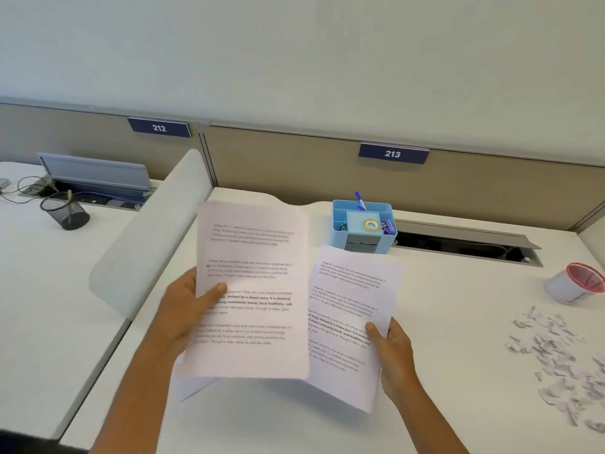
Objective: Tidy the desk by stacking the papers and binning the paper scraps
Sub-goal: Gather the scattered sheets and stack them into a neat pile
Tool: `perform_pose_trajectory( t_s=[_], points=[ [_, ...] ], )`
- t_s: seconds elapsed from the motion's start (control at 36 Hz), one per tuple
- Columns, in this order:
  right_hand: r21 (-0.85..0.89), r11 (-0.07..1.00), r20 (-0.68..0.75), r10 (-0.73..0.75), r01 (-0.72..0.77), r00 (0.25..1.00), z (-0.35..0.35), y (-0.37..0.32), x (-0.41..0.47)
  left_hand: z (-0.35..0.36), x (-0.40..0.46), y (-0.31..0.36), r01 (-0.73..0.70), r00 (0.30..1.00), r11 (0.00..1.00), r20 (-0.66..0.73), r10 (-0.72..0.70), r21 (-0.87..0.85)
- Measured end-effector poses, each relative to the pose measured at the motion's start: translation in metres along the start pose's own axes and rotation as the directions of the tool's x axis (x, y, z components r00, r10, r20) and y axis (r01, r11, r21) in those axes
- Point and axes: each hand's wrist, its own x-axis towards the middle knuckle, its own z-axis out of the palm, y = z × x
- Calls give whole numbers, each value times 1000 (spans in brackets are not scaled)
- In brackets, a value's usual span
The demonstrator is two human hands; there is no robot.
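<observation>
My left hand (188, 309) grips a printed sheet (252, 290) by its left edge, thumb on the front, and holds it up above the white desk (442, 322). More paper shows behind its lower left corner. My right hand (391, 348) pinches a second printed sheet (350, 309) at its right edge; the left sheet overlaps it. A pile of torn paper scraps (556, 352) lies on the desk at the far right. A small white bin with a pink rim (574, 286) lies tipped on its side behind the scraps.
A light blue desk organiser (363, 224) with tape, clips and a pen stands behind the sheets. An open cable tray (465, 240) runs along the back. A grey divider (147, 237) separates the left desk, which holds a black mesh cup (65, 211).
</observation>
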Motion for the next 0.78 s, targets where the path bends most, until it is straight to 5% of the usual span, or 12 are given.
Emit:
perform_pose_trajectory(
  t_s=[0.44,0.78],
  points=[
    [81,986,289,118,-148,950,22,-5,-18,52,-19,-90,203,966,965,126,-225,165],
    [-22,976,299,214,-217,930,40,-1,-29,66,-24,-117,292,941,945,130,-312,148]
  ],
)
